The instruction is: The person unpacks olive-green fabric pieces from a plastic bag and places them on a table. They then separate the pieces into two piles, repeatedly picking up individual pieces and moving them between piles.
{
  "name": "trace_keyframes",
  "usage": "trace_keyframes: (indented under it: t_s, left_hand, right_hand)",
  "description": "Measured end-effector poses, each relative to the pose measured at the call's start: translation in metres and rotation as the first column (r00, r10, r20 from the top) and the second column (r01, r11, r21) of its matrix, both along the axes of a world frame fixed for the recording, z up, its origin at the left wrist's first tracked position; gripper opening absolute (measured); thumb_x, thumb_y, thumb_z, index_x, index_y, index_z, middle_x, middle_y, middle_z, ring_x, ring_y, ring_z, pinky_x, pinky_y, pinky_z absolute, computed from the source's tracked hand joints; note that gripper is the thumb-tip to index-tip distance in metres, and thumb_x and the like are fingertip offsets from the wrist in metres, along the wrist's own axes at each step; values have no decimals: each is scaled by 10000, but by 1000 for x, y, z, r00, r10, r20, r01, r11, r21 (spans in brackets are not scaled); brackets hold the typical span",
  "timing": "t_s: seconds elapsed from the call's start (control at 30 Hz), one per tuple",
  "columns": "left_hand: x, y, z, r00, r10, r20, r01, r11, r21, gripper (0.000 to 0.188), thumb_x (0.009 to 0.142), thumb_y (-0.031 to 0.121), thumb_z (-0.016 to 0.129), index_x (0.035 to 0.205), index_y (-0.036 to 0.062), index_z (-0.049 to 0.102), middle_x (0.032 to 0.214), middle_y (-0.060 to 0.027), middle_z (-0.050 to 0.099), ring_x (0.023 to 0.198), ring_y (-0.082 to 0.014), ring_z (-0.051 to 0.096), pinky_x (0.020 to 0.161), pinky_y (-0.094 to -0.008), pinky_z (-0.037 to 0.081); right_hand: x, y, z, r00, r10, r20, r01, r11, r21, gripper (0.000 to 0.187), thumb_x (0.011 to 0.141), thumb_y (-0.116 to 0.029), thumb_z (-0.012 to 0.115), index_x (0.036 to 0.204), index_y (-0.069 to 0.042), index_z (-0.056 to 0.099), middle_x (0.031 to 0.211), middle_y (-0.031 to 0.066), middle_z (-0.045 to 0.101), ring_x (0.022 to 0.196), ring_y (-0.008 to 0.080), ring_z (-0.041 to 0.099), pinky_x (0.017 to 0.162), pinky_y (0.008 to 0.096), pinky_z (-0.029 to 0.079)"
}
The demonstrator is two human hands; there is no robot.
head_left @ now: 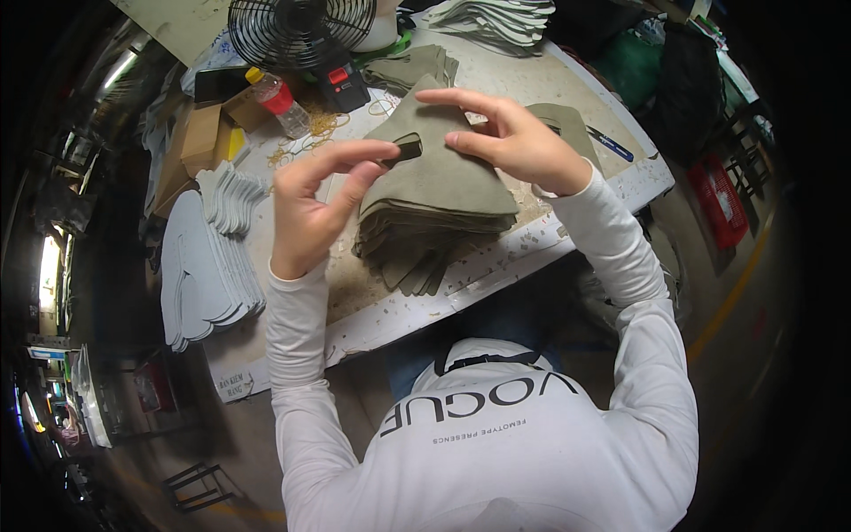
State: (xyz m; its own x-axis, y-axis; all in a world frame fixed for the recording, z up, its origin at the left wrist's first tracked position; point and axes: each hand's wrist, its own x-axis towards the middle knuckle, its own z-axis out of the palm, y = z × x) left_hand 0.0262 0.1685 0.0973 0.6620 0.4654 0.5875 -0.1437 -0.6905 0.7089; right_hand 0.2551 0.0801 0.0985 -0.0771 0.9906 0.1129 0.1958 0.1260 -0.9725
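A stack of olive-green cut pieces (434,191), like flat fabric or leather panels, lies in front of me near the table's front edge. Above its left side, my left hand (310,199) has thumb and forefinger closed at one end of a small dark strip (409,149), whose kind I cannot make out. My right hand (519,137) is over the right side of the stack, thumb and fingers apart, with the thumb tip at the top piece. Nothing shows between the right fingers.
Light grey cut pieces (213,284) lie in piles on the left. Behind them are a cardboard box (197,142), a bottle (282,105), rubber bands (306,146) and a black fan (301,31). A blue-handled tool (613,146) rests near the table's right edge; a red basket (718,204) stands beyond.
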Motion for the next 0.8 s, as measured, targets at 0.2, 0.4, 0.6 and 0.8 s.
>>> trace_keyframes:
  t_s: [0.2,0.4,0.6,0.8]
  left_hand:
    - [2,4,-2,1000,31,5,-31,991,133,157,843,45,672,990,-1,702,885,-84,713,756,-126,655,715,-238,504]
    - [25,-16,-15,976,-81,-200,138,947,289,309,710,163,801,984,55,705,994,-91,670,851,-232,639,758,-329,513]
    - [28,-19,-15,967,-58,-246,134,942,306,395,647,222,837,992,82,705,1020,-79,653,908,-266,613,780,-351,503]
    - [27,-19,-14,966,-67,-250,144,941,305,398,646,224,838,993,80,704,1022,-74,653,914,-262,611,780,-351,501]
  right_hand:
    - [60,-25,41,966,-125,228,34,930,367,428,922,-126,566,1339,-37,532,1299,65,578,1151,112,521,1012,255,382]
    - [106,-62,89,927,-308,213,244,928,282,539,864,-74,621,1368,25,458,1319,117,546,1195,156,507,1012,294,401]
    - [139,-39,54,975,-210,76,188,956,224,510,884,-43,606,1366,35,458,1329,106,540,1196,146,503,1023,289,396]
    - [182,-34,-30,950,-307,62,268,900,344,485,917,-177,600,1375,-51,501,1406,62,499,1258,132,458,1075,275,311]
